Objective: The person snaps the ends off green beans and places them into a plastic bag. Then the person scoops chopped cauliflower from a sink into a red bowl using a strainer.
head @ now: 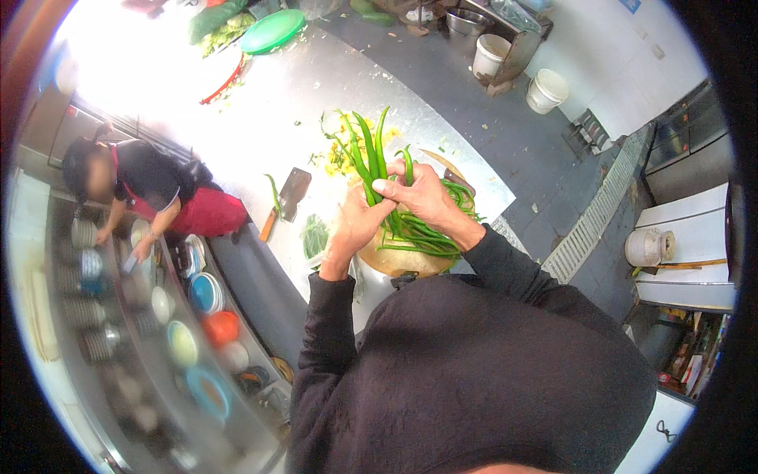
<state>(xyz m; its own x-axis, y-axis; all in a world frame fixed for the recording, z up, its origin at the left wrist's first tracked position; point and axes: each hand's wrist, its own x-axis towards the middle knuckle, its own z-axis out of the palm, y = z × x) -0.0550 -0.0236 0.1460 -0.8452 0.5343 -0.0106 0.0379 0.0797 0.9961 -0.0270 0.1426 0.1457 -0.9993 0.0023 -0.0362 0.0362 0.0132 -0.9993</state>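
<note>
My left hand (354,225) is closed around several long green chili peppers (368,148), whose ends stand up above the fingers. Touching it, my right hand (423,195) pinches at the same bunch with the thumb, and one curved pepper (408,165) sticks up from its fingers. Below the hands, a heap of green peppers (423,237) lies on a round cutting board (391,262). A knife handle (459,180) shows at the board's right side. Yellowish scraps (340,155) lie on the metal table beyond. Left of the hands are a cleaver (293,194) and a single pepper (272,191).
The metal table (355,77) bears a green round lid or tray (273,31), leafy vegetables (228,32) and a plastic bag of greens (315,236). A person in a red apron (207,212) leans over shelves of stacked dishes (206,293) at left. White buckets (546,90) stand on the floor.
</note>
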